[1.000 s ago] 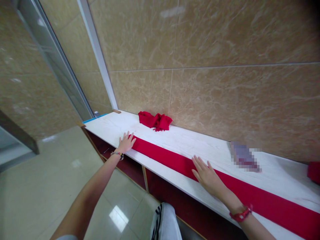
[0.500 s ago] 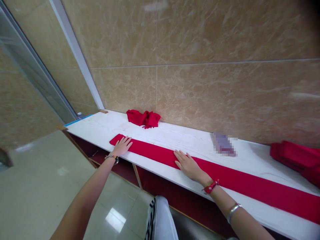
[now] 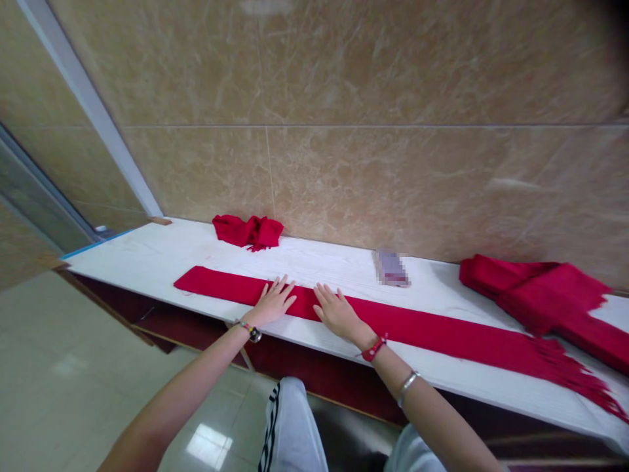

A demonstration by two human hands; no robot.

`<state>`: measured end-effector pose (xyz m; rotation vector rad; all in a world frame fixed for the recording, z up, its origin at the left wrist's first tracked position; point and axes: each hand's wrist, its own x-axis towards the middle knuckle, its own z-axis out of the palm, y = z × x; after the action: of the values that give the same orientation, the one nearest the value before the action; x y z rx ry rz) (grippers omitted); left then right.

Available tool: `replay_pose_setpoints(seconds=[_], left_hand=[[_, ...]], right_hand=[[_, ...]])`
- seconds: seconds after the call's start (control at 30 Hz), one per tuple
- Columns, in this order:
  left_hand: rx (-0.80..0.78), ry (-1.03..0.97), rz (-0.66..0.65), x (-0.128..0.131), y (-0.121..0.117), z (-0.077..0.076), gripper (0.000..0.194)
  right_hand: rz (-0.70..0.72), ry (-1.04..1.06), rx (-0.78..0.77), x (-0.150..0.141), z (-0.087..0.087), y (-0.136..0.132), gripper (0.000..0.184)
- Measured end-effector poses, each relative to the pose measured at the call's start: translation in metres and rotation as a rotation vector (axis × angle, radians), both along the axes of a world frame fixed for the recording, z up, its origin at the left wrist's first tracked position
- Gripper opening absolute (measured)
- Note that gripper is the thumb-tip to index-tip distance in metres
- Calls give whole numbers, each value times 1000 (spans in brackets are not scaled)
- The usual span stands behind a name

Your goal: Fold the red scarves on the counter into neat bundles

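Note:
A red scarf (image 3: 422, 328) lies in a long flat strip along the white countertop (image 3: 339, 262), its fringe spread at the right end. My left hand (image 3: 273, 301) rests on the strip left of its middle, palm down and fingers spread. Close by on the right, my right hand (image 3: 338, 311) lies flat on the same scarf with its fingers stretched out. Neither hand grips the cloth. The left end of the strip reaches past my left hand and looks smooth, like a fold.
Against the tiled wall sits a bunched red scarf (image 3: 248, 232). A blurred, phone-like flat object (image 3: 392, 269) lies farther right. More red fringed cloth (image 3: 531, 285) is heaped at the back right. Dark red shelf compartments (image 3: 314, 367) open below the counter, above my knees.
My left hand has slid rightward along the scarf from its left end, coming closer to my right hand. The view has turned right, showing the fringed end and the heaped cloth.

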<state>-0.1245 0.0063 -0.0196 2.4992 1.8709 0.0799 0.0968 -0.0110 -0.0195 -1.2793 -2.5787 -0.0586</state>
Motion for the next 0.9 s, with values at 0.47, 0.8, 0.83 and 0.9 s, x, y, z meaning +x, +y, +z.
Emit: replay_pose_setpoints(seconds=[0.47, 0.8, 0.83, 0.9], left_hand=[[-63, 120, 90, 48, 0, 6, 52], [18, 6, -488, 221, -18, 4, 51], [14, 20, -495, 223, -17, 2, 51], [14, 50, -500, 223, -16, 0, 51]], right_hand=[[-386, -130, -15, 244, -27, -32, 44], [-331, -84, -49, 234, -13, -42, 48], [-361, -96, -53, 248, -15, -46, 48], [-442, -120, -56, 284, -19, -54, 47]])
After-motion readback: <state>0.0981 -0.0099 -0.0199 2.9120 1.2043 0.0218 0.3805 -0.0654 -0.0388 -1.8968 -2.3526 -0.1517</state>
